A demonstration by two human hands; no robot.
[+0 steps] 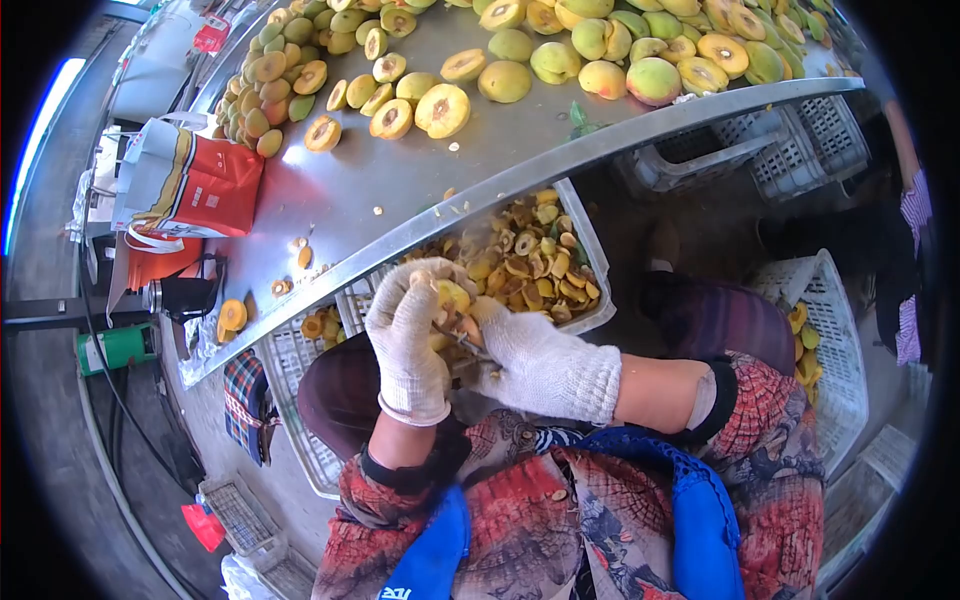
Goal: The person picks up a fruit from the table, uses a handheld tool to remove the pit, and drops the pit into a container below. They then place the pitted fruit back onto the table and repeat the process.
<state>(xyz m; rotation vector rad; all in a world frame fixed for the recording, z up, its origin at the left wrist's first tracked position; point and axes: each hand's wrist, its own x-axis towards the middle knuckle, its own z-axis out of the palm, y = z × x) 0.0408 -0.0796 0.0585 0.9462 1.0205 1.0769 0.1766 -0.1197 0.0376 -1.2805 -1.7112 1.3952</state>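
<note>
My left hand, in a white knit glove, is closed around a piece of yellow stone fruit, which looks like a peach. Gloved in white too, my right hand presses against the fruit from the other side. Its fingers are wrapped on a thin dark metal tool, whose kind I cannot make out. Both hands meet above my lap, in front of the table's rim. Just beyond them, a crate holds many yellow fruit pieces.
Whole and halved fruits cover the back of the metal table. A red bag stands at its left end. Another crate with fruit is at right, near another person's striped sleeve. White baskets sit under the table.
</note>
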